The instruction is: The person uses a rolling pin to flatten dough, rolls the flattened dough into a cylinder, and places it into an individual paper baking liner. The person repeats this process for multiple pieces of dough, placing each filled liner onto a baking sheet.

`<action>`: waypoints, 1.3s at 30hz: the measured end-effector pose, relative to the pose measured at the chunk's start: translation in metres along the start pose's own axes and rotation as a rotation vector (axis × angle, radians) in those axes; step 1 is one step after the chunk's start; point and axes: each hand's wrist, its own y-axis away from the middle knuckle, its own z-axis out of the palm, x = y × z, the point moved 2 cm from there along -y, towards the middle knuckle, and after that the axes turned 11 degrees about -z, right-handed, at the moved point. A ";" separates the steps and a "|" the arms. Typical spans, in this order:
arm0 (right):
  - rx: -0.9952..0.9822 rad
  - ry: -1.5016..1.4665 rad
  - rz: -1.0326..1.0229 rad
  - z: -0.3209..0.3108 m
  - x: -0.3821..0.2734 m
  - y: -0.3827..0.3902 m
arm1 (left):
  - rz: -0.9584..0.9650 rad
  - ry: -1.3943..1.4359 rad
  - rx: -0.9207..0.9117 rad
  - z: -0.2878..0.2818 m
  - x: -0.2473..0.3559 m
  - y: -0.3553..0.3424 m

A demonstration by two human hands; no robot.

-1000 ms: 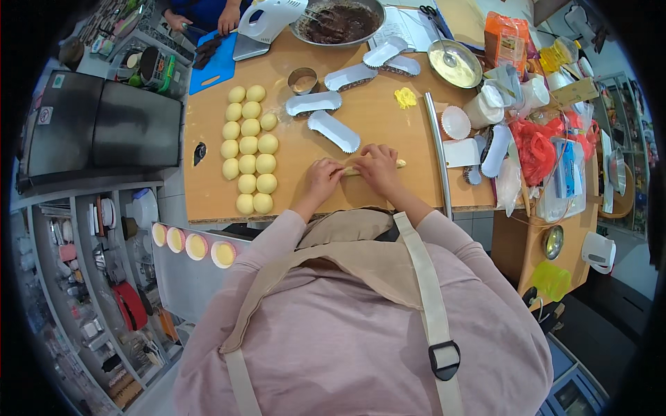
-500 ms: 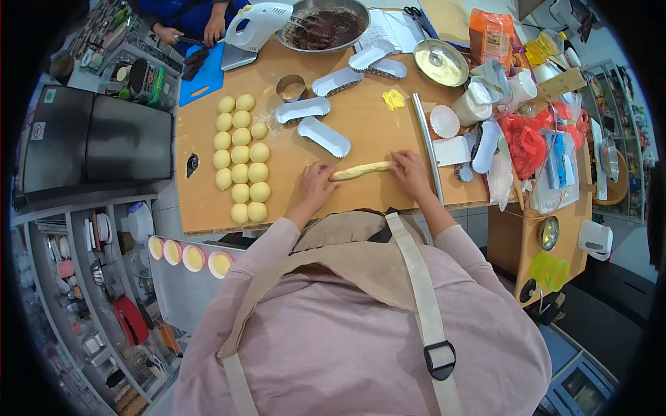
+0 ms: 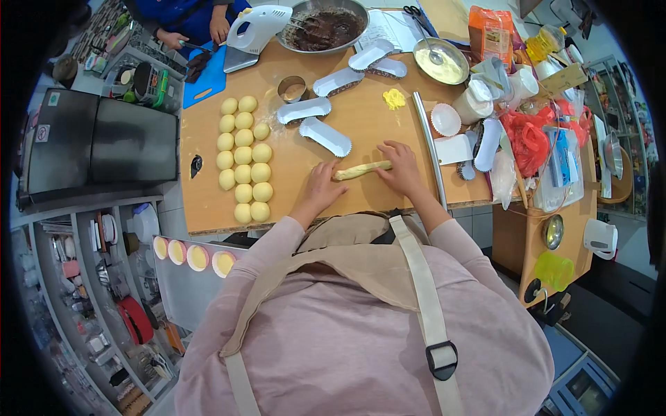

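A thin, twisted roll of pale dough [image 3: 362,170] lies crosswise on the wooden table in front of me. My left hand [image 3: 323,187] rests at its left end, fingers stretched forward and thumb close to the dough. At the other end my right hand [image 3: 402,170] lies with fingers extended and apart, the dough's tip between thumb and forefinger. Both hands touch or nearly touch the roll without closing round it. Several round dough balls [image 3: 243,156] stand in rows to the left. Beyond my hands is a white paper loaf liner [image 3: 325,136].
A metal rod [image 3: 430,149] lies right of my hand, beside a white scraper [image 3: 454,149]. Farther off are a round cutter [image 3: 293,89], yellow fat [image 3: 394,99], a mixer [image 3: 257,29] and a bowl of dark mixture [image 3: 326,28]. A co-worker's hands [image 3: 218,28] work near a blue board [image 3: 206,78].
My right hand has slid slightly inward and its fingers have stretched forward. The left hand's fingers have also straightened beside the dough. The co-worker's hands have shifted a little.
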 end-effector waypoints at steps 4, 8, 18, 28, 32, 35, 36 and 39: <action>-0.054 -0.023 0.145 0.037 -0.021 -0.047 | 0.083 -0.043 -0.017 0.004 -0.011 0.000; -0.204 -0.146 0.384 0.060 -0.017 -0.089 | 0.085 -0.047 0.010 0.008 -0.014 0.000; 0.046 0.107 -0.023 0.006 0.015 -0.099 | 0.114 -0.098 0.043 0.010 -0.012 0.003; -0.087 0.005 0.035 -0.012 0.015 0.011 | 0.033 -0.062 -0.010 0.012 -0.014 -0.001; -0.108 -0.019 0.007 -0.005 0.017 0.019 | 0.065 -0.051 0.023 0.015 -0.010 -0.001; -0.086 -0.070 0.017 -0.002 0.022 0.017 | 0.022 -0.094 -0.024 0.017 -0.010 -0.003; -0.077 -0.087 0.016 -0.003 0.021 0.014 | -0.005 -0.111 -0.046 0.018 -0.010 -0.003; 0.050 -0.129 0.049 -0.008 0.015 0.000 | 0.008 -0.072 -0.005 0.017 -0.008 -0.002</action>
